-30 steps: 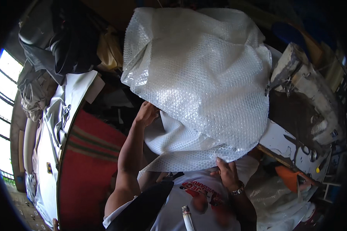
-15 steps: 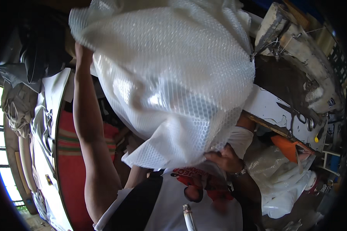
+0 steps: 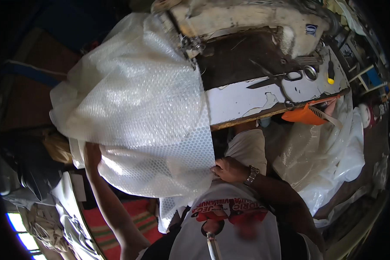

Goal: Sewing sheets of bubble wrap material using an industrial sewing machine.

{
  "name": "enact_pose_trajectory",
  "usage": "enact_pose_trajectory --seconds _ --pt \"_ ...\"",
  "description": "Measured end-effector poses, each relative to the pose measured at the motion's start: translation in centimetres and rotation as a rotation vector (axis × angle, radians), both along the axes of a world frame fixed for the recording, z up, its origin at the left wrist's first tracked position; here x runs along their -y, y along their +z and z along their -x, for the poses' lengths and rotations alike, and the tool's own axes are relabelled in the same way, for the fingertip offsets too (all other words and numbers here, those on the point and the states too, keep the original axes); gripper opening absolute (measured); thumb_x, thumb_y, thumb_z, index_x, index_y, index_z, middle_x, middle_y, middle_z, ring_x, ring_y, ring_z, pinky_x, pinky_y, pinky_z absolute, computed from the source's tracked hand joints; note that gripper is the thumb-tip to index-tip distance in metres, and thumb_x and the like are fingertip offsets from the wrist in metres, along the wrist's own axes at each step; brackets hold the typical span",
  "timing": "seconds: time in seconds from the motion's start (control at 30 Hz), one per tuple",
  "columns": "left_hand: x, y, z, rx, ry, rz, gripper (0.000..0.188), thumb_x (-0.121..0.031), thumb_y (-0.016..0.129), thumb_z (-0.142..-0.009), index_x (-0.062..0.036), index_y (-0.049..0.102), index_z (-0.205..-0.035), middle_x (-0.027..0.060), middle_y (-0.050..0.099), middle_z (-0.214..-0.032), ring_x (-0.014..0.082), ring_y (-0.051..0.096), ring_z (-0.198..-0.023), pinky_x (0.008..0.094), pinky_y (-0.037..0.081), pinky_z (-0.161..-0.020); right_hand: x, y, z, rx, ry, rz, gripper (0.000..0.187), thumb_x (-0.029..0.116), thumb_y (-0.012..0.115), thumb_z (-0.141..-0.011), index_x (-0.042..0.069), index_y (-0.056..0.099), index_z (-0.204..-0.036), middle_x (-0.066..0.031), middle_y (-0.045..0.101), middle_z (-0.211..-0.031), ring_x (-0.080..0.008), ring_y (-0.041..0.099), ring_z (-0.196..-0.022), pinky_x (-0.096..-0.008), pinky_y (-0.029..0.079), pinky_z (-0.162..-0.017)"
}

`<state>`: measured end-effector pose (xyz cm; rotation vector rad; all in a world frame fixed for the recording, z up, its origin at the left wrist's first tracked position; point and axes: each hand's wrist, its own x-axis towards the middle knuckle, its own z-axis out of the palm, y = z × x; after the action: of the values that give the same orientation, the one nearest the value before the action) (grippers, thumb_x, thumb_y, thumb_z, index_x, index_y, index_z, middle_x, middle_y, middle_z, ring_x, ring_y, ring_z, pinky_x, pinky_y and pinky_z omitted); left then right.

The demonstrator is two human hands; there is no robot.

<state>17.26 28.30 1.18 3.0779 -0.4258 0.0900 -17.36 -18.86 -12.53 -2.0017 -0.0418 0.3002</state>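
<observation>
A large sheet of bubble wrap point(image 3: 151, 99) lies in loose folds to the left of a sewing machine point(image 3: 247, 17), its right edge beside the machine's needle area. My right hand point(image 3: 230, 169), wearing a metal watch, pinches the sheet's near right edge close to my shirt. On the far left my left hand point(image 3: 92, 157) grips the sheet, with its fingertips hidden in the folds. A smaller flap of the wrap hangs down toward my lap.
Scissors point(image 3: 281, 82), a metal ring point(image 3: 310, 73) and a yellow-and-black screwdriver point(image 3: 330, 67) lie on the peeling white tabletop point(image 3: 229, 104). An orange pouch point(image 3: 305, 115) hangs at its front edge. More clear plastic point(image 3: 325, 173) is heaped at right. A cigarette point(image 3: 212, 246) juts in from below.
The bubble wrap has come down and spread to the left, uncovering more of the machine and tabletop. Both hands still hold it; my left hand is lower, and my right hand has shifted left.
</observation>
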Motion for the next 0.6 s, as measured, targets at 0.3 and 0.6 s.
enact_pose_trajectory --seconds 0.3,0.6 --pt "24.6 10.6 16.2 -0.047 -0.788 0.309 0.07 -0.031 0.095 -0.072 -0.0049 0.07 -0.131 0.014 0.066 -0.143 0.036 0.062 -0.134 0.0462 0.052 -0.111 0.3 4.8 -0.9 0.084 0.223 0.093 0.026 0.026 0.067 -0.1 0.001 0.072 -0.096 -0.0256 0.071 -0.088 -0.0442 0.072 -0.086 -0.0513 0.055 -0.075" --pt "29.6 6.1 12.6 -0.213 -0.977 0.457 0.023 -0.005 0.08 -0.087 -0.0046 0.076 -0.11 0.0091 0.075 -0.11 0.0303 0.074 -0.1 0.038 0.063 -0.086 3.2 9.3 5.7 -0.096 0.031 -0.141 0.033 0.033 0.064 -0.107 0.005 0.07 -0.122 -0.0167 0.076 -0.112 -0.0321 0.075 -0.103 -0.0414 0.058 -0.09"
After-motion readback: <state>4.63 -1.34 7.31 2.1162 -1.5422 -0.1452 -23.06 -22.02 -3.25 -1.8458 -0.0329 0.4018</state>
